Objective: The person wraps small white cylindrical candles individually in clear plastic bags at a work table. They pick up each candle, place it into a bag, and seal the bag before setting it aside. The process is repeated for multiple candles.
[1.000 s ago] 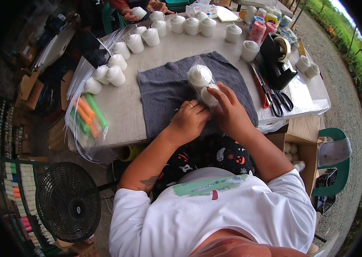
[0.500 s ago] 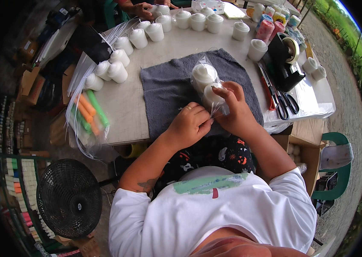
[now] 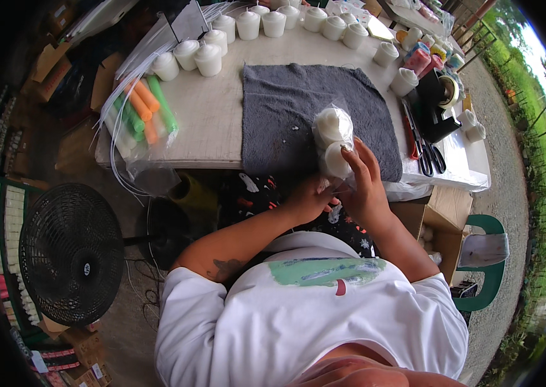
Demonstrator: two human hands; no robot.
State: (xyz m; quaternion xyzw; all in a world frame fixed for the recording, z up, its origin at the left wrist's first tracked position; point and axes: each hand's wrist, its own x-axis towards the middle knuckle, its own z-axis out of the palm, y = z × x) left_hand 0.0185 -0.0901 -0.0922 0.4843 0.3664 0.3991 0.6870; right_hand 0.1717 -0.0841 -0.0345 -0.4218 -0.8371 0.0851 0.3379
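Note:
Two white candles in a clear plastic bag (image 3: 333,128) are held over the near right part of a dark grey towel (image 3: 299,97). My right hand (image 3: 364,177) is wrapped around the nearer candle from the right, thumb and fingers against the plastic. At the bag's near end, just past the table edge, my left hand (image 3: 310,197) has its fingers closed together on the gathered plastic. Its fingertips are partly hidden, close beside my right palm.
Loose white candles (image 3: 208,60) stand in a curved row along the far and left table (image 3: 202,129). Bagged orange and green candles (image 3: 139,106) lie left. Scissors (image 3: 429,155) and a black tape dispenser (image 3: 437,116) sit right. A black fan (image 3: 70,255) stands left of me.
The view has shifted, with the table appearing higher. Both hands have drawn the bagged candles nearer to me, toward the towel's front edge. My left hand has turned, its fingers lower now.

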